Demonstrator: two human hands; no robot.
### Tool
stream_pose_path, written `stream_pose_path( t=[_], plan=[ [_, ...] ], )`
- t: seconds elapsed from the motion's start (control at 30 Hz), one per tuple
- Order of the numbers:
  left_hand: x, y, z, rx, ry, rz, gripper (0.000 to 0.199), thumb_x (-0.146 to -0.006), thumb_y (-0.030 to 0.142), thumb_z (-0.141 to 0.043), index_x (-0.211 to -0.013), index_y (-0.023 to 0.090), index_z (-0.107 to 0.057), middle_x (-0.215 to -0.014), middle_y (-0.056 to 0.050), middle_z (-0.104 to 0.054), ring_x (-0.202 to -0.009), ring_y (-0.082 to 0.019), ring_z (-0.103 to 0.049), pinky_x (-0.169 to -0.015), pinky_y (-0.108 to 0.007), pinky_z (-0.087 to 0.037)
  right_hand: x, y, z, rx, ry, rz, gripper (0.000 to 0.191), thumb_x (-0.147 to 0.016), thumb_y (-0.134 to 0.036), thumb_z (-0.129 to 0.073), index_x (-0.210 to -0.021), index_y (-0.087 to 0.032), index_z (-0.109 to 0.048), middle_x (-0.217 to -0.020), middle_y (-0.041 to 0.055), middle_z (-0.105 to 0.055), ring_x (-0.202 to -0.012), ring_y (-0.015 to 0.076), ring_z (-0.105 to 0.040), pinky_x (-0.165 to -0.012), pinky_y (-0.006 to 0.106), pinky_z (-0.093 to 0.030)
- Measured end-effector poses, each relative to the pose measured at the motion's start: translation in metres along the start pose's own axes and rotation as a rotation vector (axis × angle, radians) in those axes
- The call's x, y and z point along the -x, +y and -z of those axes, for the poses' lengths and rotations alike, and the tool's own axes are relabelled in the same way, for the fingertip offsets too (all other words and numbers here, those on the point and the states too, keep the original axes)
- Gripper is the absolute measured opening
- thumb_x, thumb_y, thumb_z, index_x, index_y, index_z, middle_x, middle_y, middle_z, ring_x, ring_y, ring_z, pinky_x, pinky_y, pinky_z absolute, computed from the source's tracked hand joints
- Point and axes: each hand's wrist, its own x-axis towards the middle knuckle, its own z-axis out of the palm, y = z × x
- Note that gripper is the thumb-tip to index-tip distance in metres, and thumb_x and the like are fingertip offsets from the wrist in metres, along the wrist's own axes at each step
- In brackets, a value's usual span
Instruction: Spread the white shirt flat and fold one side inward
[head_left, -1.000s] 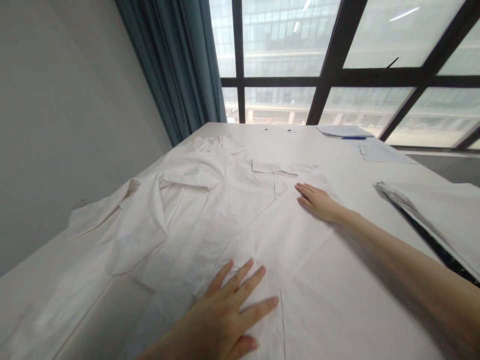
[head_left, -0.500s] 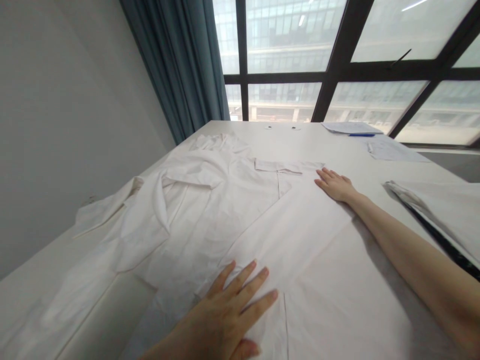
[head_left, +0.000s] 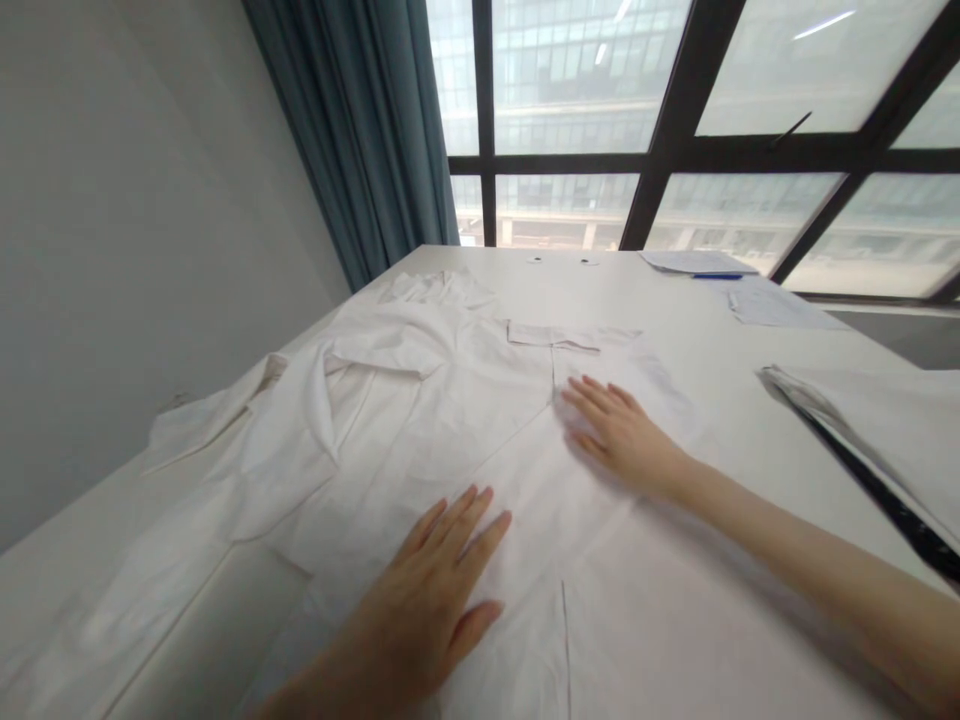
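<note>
A white coat point(head_left: 420, 420) lies spread flat on a white table point(head_left: 712, 330), its collar toward the left and a pocket flap near the far middle. My left hand point(head_left: 435, 590) rests palm down on the near part of the cloth, fingers together and pointing away from me. My right hand point(head_left: 622, 435) lies flat on the fabric further out, just right of a long diagonal crease, with fingers spread slightly. Neither hand grips anything.
Papers point(head_left: 772, 305) and a blue pen point(head_left: 716, 276) lie at the far right of the table. A flat packaged item with a dark edge point(head_left: 870, 430) sits at the right. A grey wall point(head_left: 135, 220) runs along the left; teal curtain point(head_left: 375, 130) and windows behind.
My right hand slid from the far right edge of the coat back toward me and leftward onto the middle. My left hand shifted slightly left, and its fingers drew together.
</note>
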Motion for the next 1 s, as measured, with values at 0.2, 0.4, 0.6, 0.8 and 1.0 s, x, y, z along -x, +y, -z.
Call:
stream_pose_path(
  t=[0.2, 0.4, 0.6, 0.8, 1.0],
  plan=[
    [0.004, -0.008, -0.005, -0.081, -0.026, 0.001, 0.071, -0.095, 0.038, -0.053, -0.155, 0.022, -0.021, -0.160, -0.012, -0.025, -0.147, -0.028, -0.025, -0.115, -0.048, -0.034, 0.036, -0.049, 0.002, -0.189, -0.162, 0.111, 0.054, -0.101, -0.045, -0.030, -0.152, -0.028, -0.033, -0.158, 0.0053, -0.032, -0.145, 0.0248, -0.028, -0.116, 0.053, -0.028],
    [0.004, -0.008, -0.004, -0.118, -0.043, -0.015, 0.071, -0.095, 0.042, -0.051, -0.156, 0.023, -0.018, -0.160, -0.013, -0.026, -0.147, -0.028, -0.024, -0.113, -0.049, -0.035, 0.047, 0.025, -0.002, -0.052, -0.162, -0.157, 0.057, -0.100, -0.052, -0.025, -0.153, -0.030, -0.031, -0.158, 0.0042, -0.030, -0.147, 0.0264, -0.024, -0.116, 0.056, -0.024],
    [0.003, -0.008, -0.001, -0.126, -0.047, -0.026, 0.067, -0.098, 0.044, -0.046, -0.155, 0.023, -0.020, -0.158, -0.013, -0.031, -0.147, -0.028, -0.025, -0.113, -0.048, -0.033, 0.063, 0.071, -0.006, 0.037, -0.112, -0.339, 0.061, -0.097, -0.059, -0.026, -0.151, -0.031, -0.034, -0.157, 0.0044, -0.034, -0.144, 0.0264, -0.030, -0.115, 0.054, -0.027],
    [-0.002, -0.018, -0.002, -0.060, 0.047, -0.013, 0.054, -0.098, 0.039, -0.046, -0.147, 0.019, -0.035, -0.148, -0.014, -0.045, -0.137, -0.027, -0.040, -0.109, -0.045, -0.038, 0.066, 0.082, -0.006, 0.060, 0.026, -0.436, 0.054, -0.099, -0.049, -0.025, -0.138, -0.021, -0.051, -0.148, 0.0125, -0.048, -0.137, 0.0292, -0.042, -0.109, 0.054, -0.036],
    [-0.008, -0.037, 0.004, -0.001, 0.152, 0.271, 0.021, -0.091, 0.034, -0.053, -0.101, 0.016, -0.059, -0.101, -0.009, -0.061, -0.094, -0.027, -0.057, -0.084, -0.045, -0.048, 0.067, 0.086, -0.006, 0.008, 0.242, -0.519, 0.044, -0.095, -0.035, -0.033, -0.126, -0.016, -0.057, -0.128, 0.0174, -0.061, -0.119, 0.0325, -0.057, -0.097, 0.051, -0.048]
  ],
)
